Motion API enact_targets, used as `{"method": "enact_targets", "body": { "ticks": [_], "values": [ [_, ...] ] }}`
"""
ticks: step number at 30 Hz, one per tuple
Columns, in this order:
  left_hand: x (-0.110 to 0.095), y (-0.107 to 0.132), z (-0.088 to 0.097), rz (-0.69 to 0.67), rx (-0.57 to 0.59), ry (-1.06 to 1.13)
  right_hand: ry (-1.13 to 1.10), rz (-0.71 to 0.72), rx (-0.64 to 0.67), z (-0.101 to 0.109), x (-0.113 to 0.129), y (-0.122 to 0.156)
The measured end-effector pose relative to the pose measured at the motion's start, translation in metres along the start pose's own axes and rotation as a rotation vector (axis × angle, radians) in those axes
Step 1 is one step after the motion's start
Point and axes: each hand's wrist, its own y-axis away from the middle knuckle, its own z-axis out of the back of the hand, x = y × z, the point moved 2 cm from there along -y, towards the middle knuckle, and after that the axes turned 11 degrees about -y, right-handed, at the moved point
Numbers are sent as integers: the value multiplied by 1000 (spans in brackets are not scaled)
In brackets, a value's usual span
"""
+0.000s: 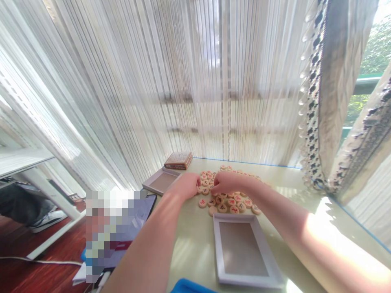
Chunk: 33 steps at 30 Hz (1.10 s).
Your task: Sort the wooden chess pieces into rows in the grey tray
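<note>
1. Beige xiangqi pieces [231, 202] are spread just beyond the near tray [235, 218].
2. Their left edge is flanked by the curled left hand [192, 185].
3. Nearer their middle, the right hand [225, 182] is curled over; neither grip can be told.

Nearer than the front box [242, 252], a blue object [191, 287] is cut off; beyond the box, the right hand [226, 182] partly hides discs [231, 202].
</note>
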Motion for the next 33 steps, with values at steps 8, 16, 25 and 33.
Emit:
{"method": "enact_targets", "body": {
  "ticks": [8, 16, 25, 33],
  "values": [
    [0, 0, 0, 28, -11, -18, -71, 33, 61, 2, -9, 1],
    [-23, 5, 17, 88, -274, 24, 30, 15, -5, 4, -9, -1],
    [-29, 0, 7, -65, -548, 140, -53, -21, -194, 16, -14, 3],
    [-29, -3, 5, -203, -394, 166, -119, -26, -288, 28, -8, 33]
  ]
}}
